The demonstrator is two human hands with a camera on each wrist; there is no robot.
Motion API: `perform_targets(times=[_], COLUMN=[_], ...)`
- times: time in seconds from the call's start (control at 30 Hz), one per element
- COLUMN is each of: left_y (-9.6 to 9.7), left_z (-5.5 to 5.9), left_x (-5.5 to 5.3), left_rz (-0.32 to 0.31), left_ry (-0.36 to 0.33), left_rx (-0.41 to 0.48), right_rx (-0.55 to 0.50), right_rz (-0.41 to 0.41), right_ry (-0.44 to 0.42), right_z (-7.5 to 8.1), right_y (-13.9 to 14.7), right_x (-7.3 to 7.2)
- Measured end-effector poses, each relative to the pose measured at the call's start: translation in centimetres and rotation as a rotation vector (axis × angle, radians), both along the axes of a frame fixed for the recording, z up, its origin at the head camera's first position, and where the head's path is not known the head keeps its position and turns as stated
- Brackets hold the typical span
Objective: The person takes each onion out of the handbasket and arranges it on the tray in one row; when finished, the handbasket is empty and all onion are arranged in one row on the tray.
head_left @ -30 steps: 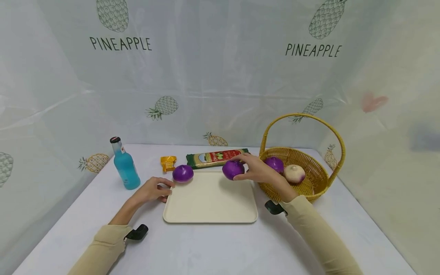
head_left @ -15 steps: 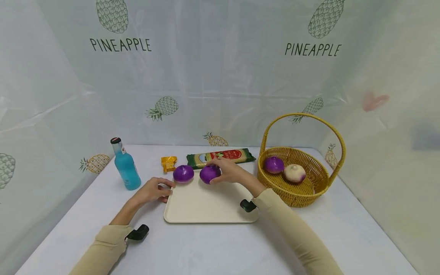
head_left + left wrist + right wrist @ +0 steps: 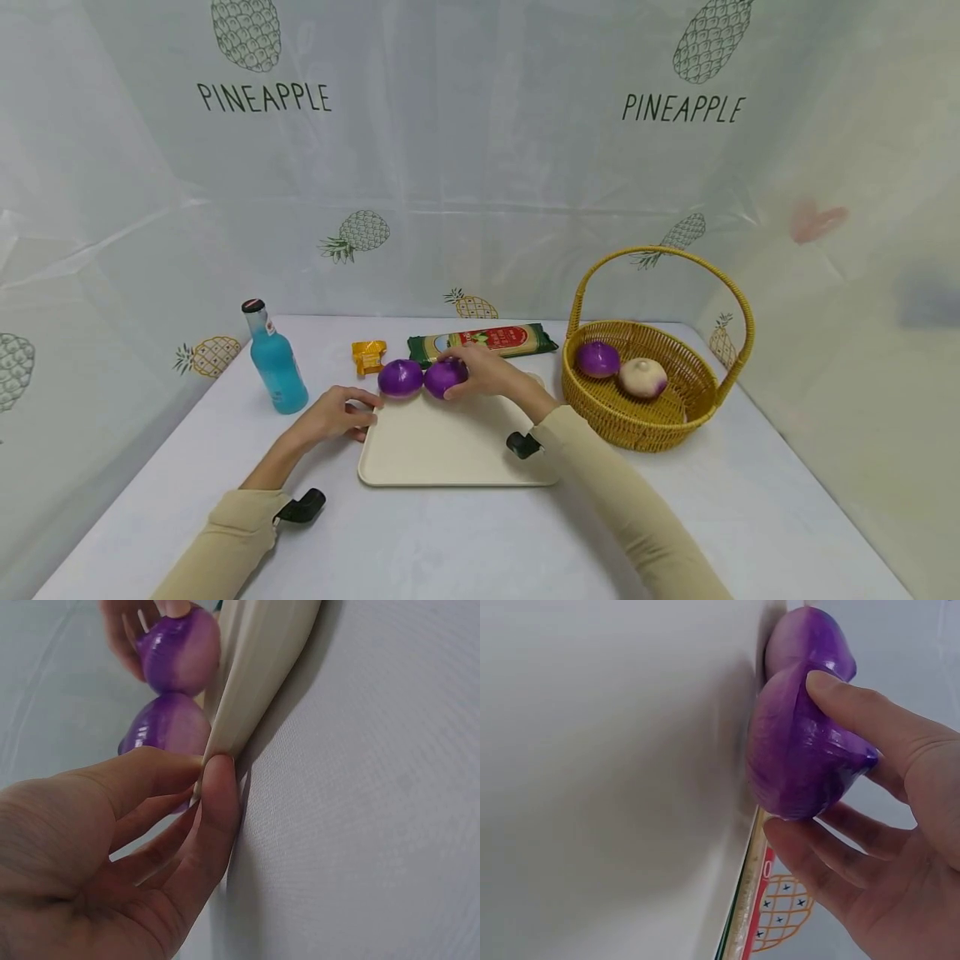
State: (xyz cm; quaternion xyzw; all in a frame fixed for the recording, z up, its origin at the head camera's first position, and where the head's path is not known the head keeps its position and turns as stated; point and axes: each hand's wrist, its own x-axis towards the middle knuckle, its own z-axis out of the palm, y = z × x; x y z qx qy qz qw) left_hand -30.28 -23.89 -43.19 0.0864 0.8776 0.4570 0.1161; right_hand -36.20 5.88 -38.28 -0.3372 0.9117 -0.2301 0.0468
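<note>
My left hand (image 3: 337,412) pinches the left rim of a cream tray (image 3: 450,450), thumb on one side and fingers on the other in the left wrist view. A glossy purple turnip (image 3: 444,377) is in my right hand (image 3: 487,371), between thumb (image 3: 832,688) and fingers, at the tray's far edge. Right beside it, at the far left corner of the tray, sits a second purple turnip (image 3: 400,378); the two meet in the left wrist view. My right forearm hides part of the tray's right side.
A wicker basket (image 3: 637,429) with a tall handle stands at right, holding a purple turnip (image 3: 597,360) and a whitish one (image 3: 642,378). Behind the tray lie a green-ended packet (image 3: 517,337) and a small orange packet (image 3: 368,357). A blue bottle (image 3: 279,375) stands at left.
My right hand has carried its turnip leftward from near the basket, across the tray's far side, up to the other turnip. The left hand has stayed on the tray rim.
</note>
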Motion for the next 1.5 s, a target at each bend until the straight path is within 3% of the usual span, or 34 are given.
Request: perform_targets(times=[0.43,0.67,0.83,1.0,1.2,1.5], left_y=[-0.1,0.1,0.2,0.2,0.0,-0.3], left_z=[-0.7,-0.8,-1.1,-0.8,-0.5,-0.1], left_x=[0.4,0.5,0.5,0.6,0.2,-0.4], left_rz=[-0.003,0.006,0.009,0.007,-0.004,-0.020], left_ry=[-0.007,-0.017,-0.024,-0.018,-0.006,0.019], left_rx=[0.023,0.024,0.020,0.018,0.008,-0.008], right_rx=[0.009,0.035,0.049,0.054,0.035,-0.007], right_rz=[-0.022,-0.019,-0.033,-0.063,-0.177,-0.297], right_ry=[-0.013,0.010,0.015,0.047,0.123,0.202], right_z=[-1.4,-1.1,0.0,2.1,4.0,3.7], right_y=[-0.2,0.0,1.6,5.8,12.8,23.2], right_x=[-0.3,0.2,0.9,2.2,4.5,7.0])
